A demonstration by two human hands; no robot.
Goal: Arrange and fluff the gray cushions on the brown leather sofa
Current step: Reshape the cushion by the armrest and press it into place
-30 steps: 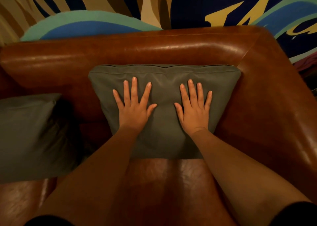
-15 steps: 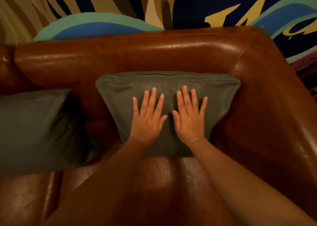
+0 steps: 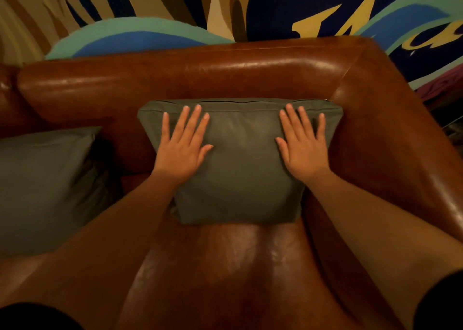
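1. Head view: a gray cushion (image 3: 240, 169) stands propped against the backrest of the brown leather sofa (image 3: 200, 76), in the sofa's right corner, its right edge touching the armrest (image 3: 390, 139). A zip runs along its top edge.
2. The left hand (image 3: 181, 145) lies flat on the cushion's upper left part, palm down, fingers straight and slightly spread, gripping nothing.
3. The right hand (image 3: 304, 145) lies flat on the cushion's upper right part, palm down, fingers straight and slightly fanned, thumb pointing inward; it clasps nothing either.
4. The two hands are well apart, with bare cushion fabric between them.
5. A second gray cushion (image 3: 47, 186) leans on the seat to the left of the first cushion, apart from it.
6. Behind the sofa's backrest is a painted wall (image 3: 275, 6) in blue, teal, yellow and tan.
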